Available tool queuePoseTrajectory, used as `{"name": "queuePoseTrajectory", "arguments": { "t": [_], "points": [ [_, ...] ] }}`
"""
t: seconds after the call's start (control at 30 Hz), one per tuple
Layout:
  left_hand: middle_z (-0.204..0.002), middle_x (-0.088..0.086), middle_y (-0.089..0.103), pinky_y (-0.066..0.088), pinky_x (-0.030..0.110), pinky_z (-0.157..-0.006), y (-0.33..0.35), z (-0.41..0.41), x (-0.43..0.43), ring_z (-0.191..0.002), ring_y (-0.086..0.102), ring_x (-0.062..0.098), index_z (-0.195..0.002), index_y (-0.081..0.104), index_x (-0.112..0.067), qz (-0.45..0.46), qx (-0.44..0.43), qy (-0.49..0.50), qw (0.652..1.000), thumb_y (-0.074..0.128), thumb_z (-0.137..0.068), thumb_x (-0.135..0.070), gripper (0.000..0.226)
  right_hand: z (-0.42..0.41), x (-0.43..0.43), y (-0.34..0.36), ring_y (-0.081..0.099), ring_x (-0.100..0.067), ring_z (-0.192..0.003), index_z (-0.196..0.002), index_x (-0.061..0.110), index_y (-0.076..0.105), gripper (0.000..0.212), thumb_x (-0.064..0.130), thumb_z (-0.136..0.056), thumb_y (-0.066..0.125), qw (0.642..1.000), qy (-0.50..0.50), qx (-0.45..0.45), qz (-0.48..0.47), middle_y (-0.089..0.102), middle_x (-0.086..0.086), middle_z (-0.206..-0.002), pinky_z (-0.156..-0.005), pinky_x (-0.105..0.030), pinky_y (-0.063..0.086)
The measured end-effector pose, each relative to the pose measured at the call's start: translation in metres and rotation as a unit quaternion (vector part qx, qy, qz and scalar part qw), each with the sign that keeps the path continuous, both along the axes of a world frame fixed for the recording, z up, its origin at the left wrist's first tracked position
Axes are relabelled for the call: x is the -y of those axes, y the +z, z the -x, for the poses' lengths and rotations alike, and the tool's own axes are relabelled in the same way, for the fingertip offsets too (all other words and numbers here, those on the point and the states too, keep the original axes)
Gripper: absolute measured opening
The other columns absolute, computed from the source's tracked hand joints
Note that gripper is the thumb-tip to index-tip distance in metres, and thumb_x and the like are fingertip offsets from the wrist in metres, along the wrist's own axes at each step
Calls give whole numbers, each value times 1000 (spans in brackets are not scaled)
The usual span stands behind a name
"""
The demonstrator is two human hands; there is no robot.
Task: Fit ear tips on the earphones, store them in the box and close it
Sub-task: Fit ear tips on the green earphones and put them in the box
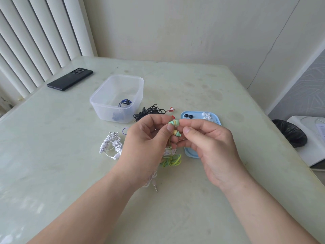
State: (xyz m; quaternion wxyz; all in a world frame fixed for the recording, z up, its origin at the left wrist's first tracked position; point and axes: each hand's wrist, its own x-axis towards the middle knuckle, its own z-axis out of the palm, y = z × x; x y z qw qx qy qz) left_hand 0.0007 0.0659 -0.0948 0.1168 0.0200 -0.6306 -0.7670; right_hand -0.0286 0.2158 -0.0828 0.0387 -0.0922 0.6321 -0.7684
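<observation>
Both hands were up over the middle of the surface (175, 208), and the action was all at the fingertips. The left hand (147, 138) had its grip pinched, thumb and forefinger, on the mint end of the upper green earbud (174, 122). The right hand (207, 143) met it from the other side, its grip closed on that bud's pale nozzle end. Whether an ear tip sat between those fingertips was hard to tell, since the fingers covered the spot. Just below, the second green earbud (176, 133) poked out between the two hands, and the green cable (173, 160) dropped from them into a loose coil lying on the surface. The clear box (117, 98) stood open toward the far edge, left of centre, with blue earphones (125, 102) in its bottom. Just beside its right wall lay black earphones (151, 110) with red buds. The blue lid (191, 154) lay flat to the right of the hands, partly hidden behind the right one, carrying black ear tips (188, 116) and white ear tips (206, 116) at its far end. White earphones (111, 145) lay bundled left of the left hand, a purple band (125, 131) near them. A dark phone (70, 79) rested by the far left corner.
</observation>
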Motion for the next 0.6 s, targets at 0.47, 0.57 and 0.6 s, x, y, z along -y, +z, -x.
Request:
{"name": "queuePoseTrajectory", "arguments": {
  "t": [0.47, 0.57, 0.6],
  "points": [
    [-85, 6, 74, 58, 29, -68, 2, -2, -1, -71, 70, 18, -106, 71, -5, -1, 14, -58, 998, 64, -99, -1, 10, 9, -9, -2, 73, -31, -74, -102, -3, 74, 12, 0, -93, 66, 1000, 13, 23, 12, 76, -18, -88, -74, -43, 60],
    [-87, 8, 75, 59, 29, -70, 2, -2, 1, -74, 70, 19, -108, 70, -3, -3, 22, -70, 997, 68, -96, 2, 13, 11, -9, -4, 72, -30, -74, -100, 0, 75, 11, 3, -93, 67, 1000, 16, 18, -10, 78, -16, -90, -71, -40, 59],
    [-88, 9, 75, 59, 29, -70, 1, -1, 2, -74, 70, 20, -109, 69, -2, -7, 26, -71, 997, 68, -95, 4, 15, 11, -9, -4, 72, -29, -73, -99, 3, 76, 10, 4, -93, 68, 1000, 14, 12, -25, 78, -14, -90, -70, -39, 59]
  ]
}}
